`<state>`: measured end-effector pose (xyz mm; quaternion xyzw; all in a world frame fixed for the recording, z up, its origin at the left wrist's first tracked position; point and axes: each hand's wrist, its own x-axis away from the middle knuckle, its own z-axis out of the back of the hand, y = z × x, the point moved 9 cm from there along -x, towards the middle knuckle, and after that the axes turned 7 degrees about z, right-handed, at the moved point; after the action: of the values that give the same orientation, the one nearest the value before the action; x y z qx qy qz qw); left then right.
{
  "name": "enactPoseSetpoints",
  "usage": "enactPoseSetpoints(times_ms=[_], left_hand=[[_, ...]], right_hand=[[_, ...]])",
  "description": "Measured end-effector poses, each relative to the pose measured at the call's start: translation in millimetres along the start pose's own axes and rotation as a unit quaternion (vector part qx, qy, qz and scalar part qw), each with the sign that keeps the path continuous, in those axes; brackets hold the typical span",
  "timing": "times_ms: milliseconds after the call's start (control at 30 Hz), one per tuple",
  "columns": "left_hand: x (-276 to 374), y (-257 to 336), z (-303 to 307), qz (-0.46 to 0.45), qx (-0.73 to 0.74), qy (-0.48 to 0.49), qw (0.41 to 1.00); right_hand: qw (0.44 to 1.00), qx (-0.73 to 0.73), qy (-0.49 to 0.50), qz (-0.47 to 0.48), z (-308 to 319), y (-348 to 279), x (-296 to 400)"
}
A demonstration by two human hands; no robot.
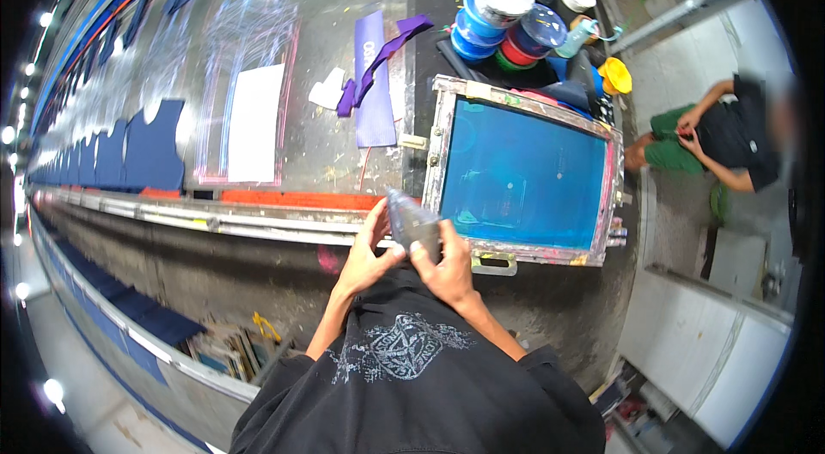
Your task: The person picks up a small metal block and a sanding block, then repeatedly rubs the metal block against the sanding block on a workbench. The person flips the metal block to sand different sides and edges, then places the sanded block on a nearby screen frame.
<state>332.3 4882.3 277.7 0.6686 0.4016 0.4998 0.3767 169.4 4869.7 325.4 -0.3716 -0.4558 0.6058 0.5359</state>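
Both hands are together in front of my chest, at the table's near edge. A dark grey, partly see-through object (414, 226), blurred and perhaps a roll of tape or film, is between them. My right hand (448, 264) grips its right side with thumb and fingers. My left hand (370, 254) is at its left side, fingers raised and thumb near its lower edge; whether it grips it I cannot tell. Just right of the hands lies a screen-printing frame (434, 159) with blue-green mesh. A purple strip (376, 87) and a darker purple ribbon (393, 51) lie beyond them.
Stacked ink tubs (493, 9) and a yellow cup (615, 75) stand behind the frame. White paper (256, 123) and navy fabric pieces (156, 145) lie along the long table to the left. A metal rail (283, 222) edges it. A person (718, 132) is at the right, beyond the table.
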Motion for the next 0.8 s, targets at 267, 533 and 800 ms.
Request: enactPoseSetpoints(times_ms=[267, 533, 800], left_hand=[[-2.4, -47.5, 123.0, 0.17, 0.244, -0.123, 0.947], [-11.3, -52.3, 217.3, 0.173, 0.222, -0.108, 0.954], [-25.2, -45.4, 199.3, 0.173, 0.23, -0.131, 0.949]], right_hand=[[0.988, -0.072, -0.123, 0.06, -127.0, -44.0, -6.3], [0.675, 0.21, 0.658, -0.259, 129.7, 180.8, 192.9], [0.691, -0.512, 0.491, -0.138, 127.8, 230.1, 142.5]])
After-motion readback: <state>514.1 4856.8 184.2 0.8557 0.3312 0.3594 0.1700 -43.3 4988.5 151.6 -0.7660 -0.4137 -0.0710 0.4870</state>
